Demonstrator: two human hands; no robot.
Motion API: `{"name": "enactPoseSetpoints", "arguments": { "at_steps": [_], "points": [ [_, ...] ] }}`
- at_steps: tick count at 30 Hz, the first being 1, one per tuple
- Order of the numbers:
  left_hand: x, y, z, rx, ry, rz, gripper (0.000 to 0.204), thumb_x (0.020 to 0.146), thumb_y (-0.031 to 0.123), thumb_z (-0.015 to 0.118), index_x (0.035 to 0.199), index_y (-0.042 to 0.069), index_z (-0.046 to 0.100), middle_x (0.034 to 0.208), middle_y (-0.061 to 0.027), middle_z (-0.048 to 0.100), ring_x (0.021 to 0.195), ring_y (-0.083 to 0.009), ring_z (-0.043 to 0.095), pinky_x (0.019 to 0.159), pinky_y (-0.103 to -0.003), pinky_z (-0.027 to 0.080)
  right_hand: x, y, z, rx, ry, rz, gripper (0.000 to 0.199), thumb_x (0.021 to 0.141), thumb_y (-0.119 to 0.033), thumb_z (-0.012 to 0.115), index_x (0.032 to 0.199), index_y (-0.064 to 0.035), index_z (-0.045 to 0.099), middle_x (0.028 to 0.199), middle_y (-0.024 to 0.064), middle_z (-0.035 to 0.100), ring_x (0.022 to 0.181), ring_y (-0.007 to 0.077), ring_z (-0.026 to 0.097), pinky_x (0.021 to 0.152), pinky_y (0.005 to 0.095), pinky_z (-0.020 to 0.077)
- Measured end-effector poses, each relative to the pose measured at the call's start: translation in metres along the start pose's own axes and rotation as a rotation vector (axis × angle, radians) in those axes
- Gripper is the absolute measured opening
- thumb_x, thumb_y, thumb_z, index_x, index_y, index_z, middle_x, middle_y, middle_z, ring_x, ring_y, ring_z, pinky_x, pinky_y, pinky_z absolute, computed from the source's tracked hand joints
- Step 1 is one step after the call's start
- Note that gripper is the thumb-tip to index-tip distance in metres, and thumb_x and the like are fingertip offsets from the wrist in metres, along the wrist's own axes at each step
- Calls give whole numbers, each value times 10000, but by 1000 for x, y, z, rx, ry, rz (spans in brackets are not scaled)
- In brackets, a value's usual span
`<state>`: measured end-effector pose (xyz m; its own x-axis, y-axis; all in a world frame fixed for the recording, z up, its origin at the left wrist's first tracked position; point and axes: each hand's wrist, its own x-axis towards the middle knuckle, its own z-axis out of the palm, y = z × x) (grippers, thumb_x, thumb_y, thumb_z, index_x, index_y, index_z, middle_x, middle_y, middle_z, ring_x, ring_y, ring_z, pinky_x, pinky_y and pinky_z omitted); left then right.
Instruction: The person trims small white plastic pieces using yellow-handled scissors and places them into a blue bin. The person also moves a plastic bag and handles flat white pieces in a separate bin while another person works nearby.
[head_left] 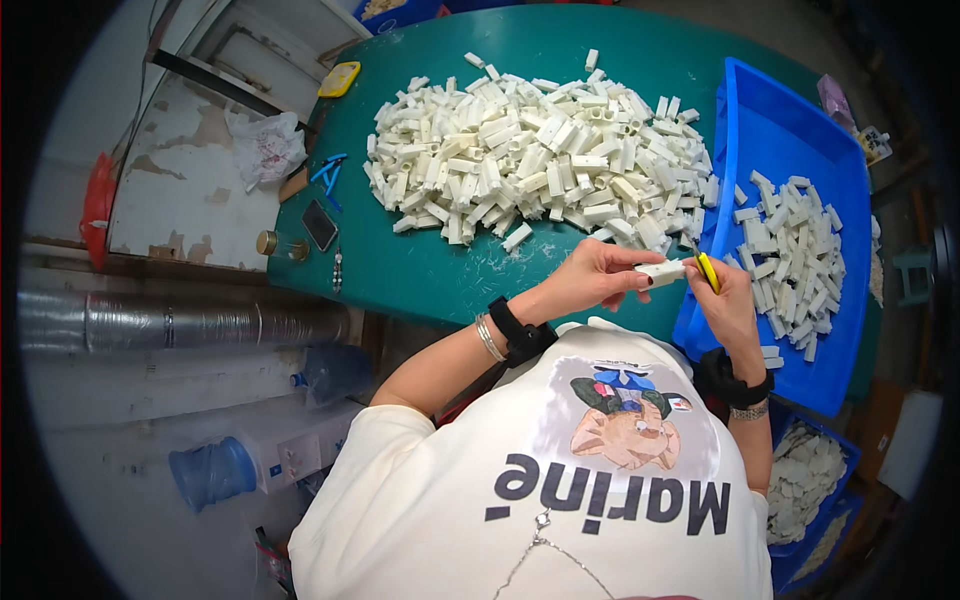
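My left hand pinches a white hollow plastic piece by one end, in front of the large pile. In my right hand is a yellow-handled trimming knife, its thin blade tip close to the piece's right end. Whether the blade touches the piece is too small to tell. Behind both hands, a heap of similar white plastic pieces covers much of the green table. To the right, a blue tray holds a smaller batch of white pieces, close beside my right hand.
On the table's left lie a dark phone, blue-handled nippers, a small jar and a yellow dish. Another blue bin with white scraps stands low at right. A water jug is at lower left.
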<state>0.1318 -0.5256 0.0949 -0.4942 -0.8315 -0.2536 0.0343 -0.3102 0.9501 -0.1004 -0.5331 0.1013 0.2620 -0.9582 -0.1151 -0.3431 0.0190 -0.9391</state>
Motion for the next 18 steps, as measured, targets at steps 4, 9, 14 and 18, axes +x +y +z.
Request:
{"name": "enactPoseSetpoints", "arguments": {
  "at_steps": [4, 9, 14, 18],
  "points": [
    [12, 3, 1, 9, -36, 38, 351, 904, 109, 612, 1254, 79, 612, 800, -41, 707, 537, -36, 542, 492, -197, 459, 3, 23, -17, -155, 82, 6, 183, 928, -147, 604, 923, 27, 661, 608, -63, 454, 556, 29, 362, 472, 237, 293],
    [-15, -10, -23, -30, 47, 276, 549, 942, 141, 551, 1458, 143, 363, 975, -72, 674, 659, -113, 623, 599, -258, 531, 27, 19, -78, -414, 248, 52, 229, 940, -159, 589, 1006, 56, 629, 801, 59, 613, 740, 116, 550, 660, 254, 449],
    [-86, -68, -57, 34, 622, 244, 297, 929, 193, 543, 1142, 13, 643, 859, -63, 696, 624, -133, 644, 556, -265, 523, 131, 7, 29, -273, 66, -399, 236, 938, -165, 592, 1015, 54, 629, 803, 60, 619, 755, 138, 566, 684, 261, 459],
    [-122, -98, -25, -45, 799, 315, 267, 895, 163, 541, 1048, -5, 680, 807, -76, 703, 586, -134, 654, 545, -273, 526, 150, -19, 143, -172, -164, -581, 241, 937, -170, 594, 1023, 53, 628, 805, 60, 624, 767, 156, 579, 704, 267, 468]
  ]
}}
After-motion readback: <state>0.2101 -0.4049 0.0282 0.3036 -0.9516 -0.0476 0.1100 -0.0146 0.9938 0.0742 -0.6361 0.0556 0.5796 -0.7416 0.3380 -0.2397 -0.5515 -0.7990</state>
